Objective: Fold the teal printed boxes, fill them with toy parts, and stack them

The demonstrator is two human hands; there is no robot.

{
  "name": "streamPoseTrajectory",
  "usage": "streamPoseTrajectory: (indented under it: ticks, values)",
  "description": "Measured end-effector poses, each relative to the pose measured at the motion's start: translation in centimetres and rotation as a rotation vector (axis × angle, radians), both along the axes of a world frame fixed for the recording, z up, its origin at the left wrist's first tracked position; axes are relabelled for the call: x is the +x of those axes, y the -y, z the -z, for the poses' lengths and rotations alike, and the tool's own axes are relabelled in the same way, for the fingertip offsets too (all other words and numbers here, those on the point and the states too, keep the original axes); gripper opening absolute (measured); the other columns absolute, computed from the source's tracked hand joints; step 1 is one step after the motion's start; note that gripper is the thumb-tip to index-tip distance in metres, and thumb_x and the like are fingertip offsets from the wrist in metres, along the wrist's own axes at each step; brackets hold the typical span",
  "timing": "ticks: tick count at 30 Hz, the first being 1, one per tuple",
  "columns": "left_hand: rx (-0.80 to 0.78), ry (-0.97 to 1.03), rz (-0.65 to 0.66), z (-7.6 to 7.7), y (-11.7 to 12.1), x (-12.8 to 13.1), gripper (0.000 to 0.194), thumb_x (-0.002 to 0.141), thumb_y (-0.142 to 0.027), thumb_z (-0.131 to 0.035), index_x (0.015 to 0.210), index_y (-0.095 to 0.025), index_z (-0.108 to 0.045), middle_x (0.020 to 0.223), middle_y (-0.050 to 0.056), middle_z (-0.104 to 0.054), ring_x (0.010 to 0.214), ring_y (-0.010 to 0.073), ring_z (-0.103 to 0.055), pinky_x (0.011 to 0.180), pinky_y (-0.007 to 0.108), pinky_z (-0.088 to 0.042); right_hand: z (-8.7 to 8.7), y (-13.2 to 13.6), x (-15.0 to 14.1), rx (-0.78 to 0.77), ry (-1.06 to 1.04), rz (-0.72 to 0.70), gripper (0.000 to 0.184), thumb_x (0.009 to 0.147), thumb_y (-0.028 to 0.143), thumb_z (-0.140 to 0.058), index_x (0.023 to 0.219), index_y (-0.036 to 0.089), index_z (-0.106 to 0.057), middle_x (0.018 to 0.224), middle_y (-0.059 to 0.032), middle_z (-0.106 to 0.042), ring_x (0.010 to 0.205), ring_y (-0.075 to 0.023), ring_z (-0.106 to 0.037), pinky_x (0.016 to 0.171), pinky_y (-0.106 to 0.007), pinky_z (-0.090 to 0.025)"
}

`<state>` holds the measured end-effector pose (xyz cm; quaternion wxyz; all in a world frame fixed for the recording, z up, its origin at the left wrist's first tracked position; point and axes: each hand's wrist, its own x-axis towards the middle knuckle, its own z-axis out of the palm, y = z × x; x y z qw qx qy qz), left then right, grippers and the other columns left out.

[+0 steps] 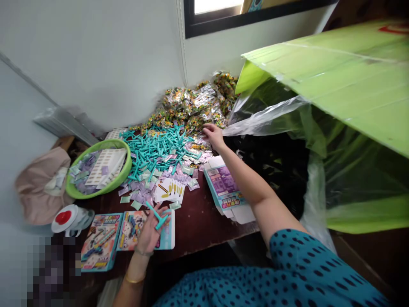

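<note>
the left hand's grip held a teal t-shaped piece, handle slanting away leftward, above a box on the desk; the right hand, closure indeterminable, was nearer the foil packets.

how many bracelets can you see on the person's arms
2: a gold bangle on the left forearm and a thinner band at the wrist, nearer the left hand. None shows on the right arm.
</note>
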<state>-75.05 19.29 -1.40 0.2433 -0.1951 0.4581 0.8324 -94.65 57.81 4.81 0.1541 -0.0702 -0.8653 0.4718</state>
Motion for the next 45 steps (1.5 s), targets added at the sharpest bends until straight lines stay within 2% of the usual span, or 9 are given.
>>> streamPoseTrajectory:
  ticks: [3, 7, 12, 14, 20, 25, 32, 36, 45]
  values:
    - [0.165, -0.036, 0.039, -0.4, -2.2, -1.7, 0.058, 0.087, -0.055, -0.072, 0.134, -0.023, -0.061, 0.129, 0.012, -0.071, 0.125, 0.0337, -0.065, 0.108, 0.053, -0.055, 2.0, 7.9, 5.0, -0.265, -0.01, -0.489, 0.038, 0.091, 0.046, -0.064, 0.122, 0.026, -0.071, 0.1, -0.0046, -0.076, 0.08, -0.0198, -0.071, 0.067, -0.036, -0.062]
    - [0.112, -0.027, -0.024, 0.2, -5.1, -2.6, 0.035, 0.087, -0.021, -0.074, 0.12, -0.025, -0.068, 0.101, 0.003, -0.078, 0.101, 0.0251, -0.075, 0.103, 0.05, -0.058, 5.0, 14.8, 7.0, -0.046, -0.001, -0.66, 0.023, 0.095, 0.035, -0.065, 0.116, 0.032, -0.073, 0.1, 0.0039, -0.079, 0.079, -0.0142, -0.071, 0.073, -0.033, -0.063]
    - [-0.039, 0.112, -0.01, 1.3, -4.4, -1.3, 0.03, 0.084, -0.009, -0.07, 0.112, -0.019, -0.072, 0.105, 0.008, -0.079, 0.097, 0.0268, -0.077, 0.092, 0.045, -0.064, 2.2, 2.9, -4.5, 0.154, -0.039, -0.297, 0.028, 0.098, 0.018, -0.054, 0.118, 0.008, -0.071, 0.143, -0.0215, -0.059, 0.131, -0.0296, -0.053, 0.113, -0.054, -0.039]
    - [-0.055, 0.13, -0.013, 1.5, -3.2, -0.4, 0.027, 0.083, -0.012, -0.073, 0.109, -0.022, -0.073, 0.109, 0.007, -0.078, 0.102, 0.0285, -0.076, 0.092, 0.046, -0.065, 1.3, -3.8, -8.3, 0.414, 0.095, 0.085, 0.023, 0.094, 0.022, -0.061, 0.105, 0.007, -0.075, 0.148, -0.025, -0.051, 0.135, -0.0344, -0.047, 0.113, -0.053, -0.034]
    - [-0.036, 0.093, -0.002, 1.8, -0.6, -0.3, 0.023, 0.081, -0.017, -0.079, 0.103, -0.021, -0.075, 0.116, 0.008, -0.077, 0.114, 0.0326, -0.072, 0.099, 0.051, -0.061, 1.3, -12.4, -9.2, 0.439, 0.177, 0.326, 0.038, 0.099, 0.022, -0.04, 0.112, 0.007, -0.073, 0.124, -0.022, -0.064, 0.112, -0.0253, -0.06, 0.1, -0.039, -0.044]
    - [0.027, 0.051, -0.046, 0.3, -2.1, -1.0, 0.025, 0.083, -0.013, -0.076, 0.107, -0.02, -0.071, 0.11, 0.004, -0.077, 0.11, 0.0261, -0.073, 0.106, 0.052, -0.056, 1.3, -4.2, -1.7, 0.447, -0.292, 0.065, 0.049, 0.092, 0.017, -0.046, 0.139, 0.017, -0.061, 0.133, -0.0135, -0.066, 0.119, -0.0282, -0.062, 0.104, -0.043, -0.049]
    - [0.098, -0.064, -0.166, 0.7, -6.6, 1.1, 0.026, 0.083, -0.035, -0.077, 0.102, -0.018, -0.071, 0.114, 0.007, -0.075, 0.116, 0.0235, -0.068, 0.104, 0.042, -0.054, 3.6, 16.3, 21.7, 0.602, -0.131, -0.633, 0.064, 0.094, 0.02, -0.056, 0.156, 0.017, -0.041, 0.137, -0.0189, -0.063, 0.108, -0.0326, -0.064, 0.09, -0.048, -0.055]
    - [0.074, 0.006, -0.219, 0.9, -6.4, 4.7, 0.031, 0.079, -0.038, -0.08, 0.097, -0.015, -0.071, 0.099, 0.007, -0.076, 0.098, 0.0211, -0.071, 0.091, 0.034, -0.056, 4.7, 16.9, 25.1, 0.421, -0.064, -0.69, 0.057, 0.095, 0.042, -0.063, 0.145, 0.017, -0.054, 0.143, -0.0205, -0.059, 0.124, -0.0375, -0.057, 0.102, -0.057, -0.049]
    - [-0.049, -0.18, -0.225, 0.3, -4.8, 9.8, 0.041, 0.072, -0.039, -0.087, 0.105, -0.019, -0.073, 0.104, 0.003, -0.076, 0.109, 0.0221, -0.068, 0.106, 0.037, -0.046, 8.1, 20.1, 31.8, -0.692, 0.325, -0.352, 0.063, 0.078, 0.055, -0.079, 0.13, 0.023, -0.066, 0.123, -0.0065, -0.073, 0.109, -0.0265, -0.069, 0.1, -0.042, -0.055]
